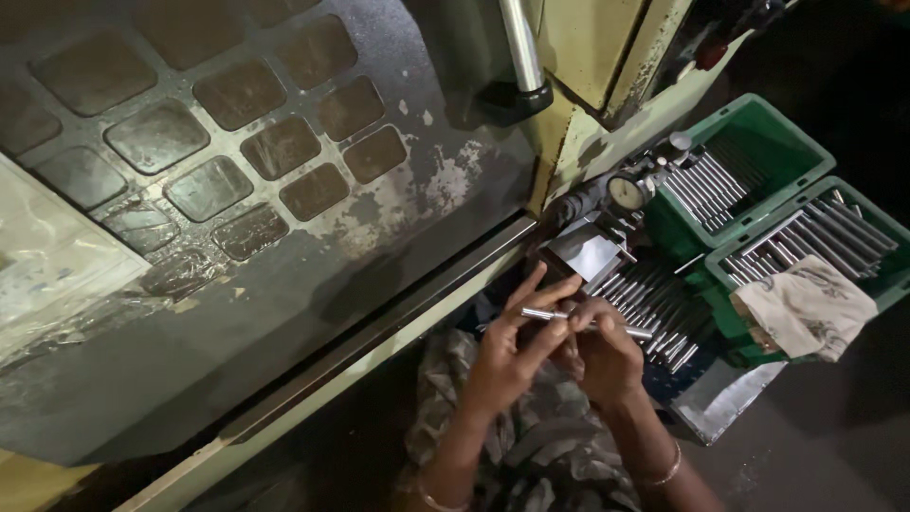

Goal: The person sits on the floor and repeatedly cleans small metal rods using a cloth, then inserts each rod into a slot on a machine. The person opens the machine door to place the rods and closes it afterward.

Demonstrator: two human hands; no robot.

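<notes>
Both my hands hold one slim metal rod [540, 315] level in front of me. My left hand [512, 351] pinches its left part with fingers spread. My right hand [607, 353] grips its right part, and the rod's end sticks out past it toward a heap of several like rods [659, 303]. Just above the hands stands a small metal gauge block [585, 256] with a round dial indicator [627, 192] behind it.
Two green crates [791, 142] [886, 284] at the right hold several more rods; a patterned cloth [806, 308] hangs over the nearer one. A large grey machine door [237, 190] with square windows fills the left. A metal tray [725, 398] lies by my right wrist.
</notes>
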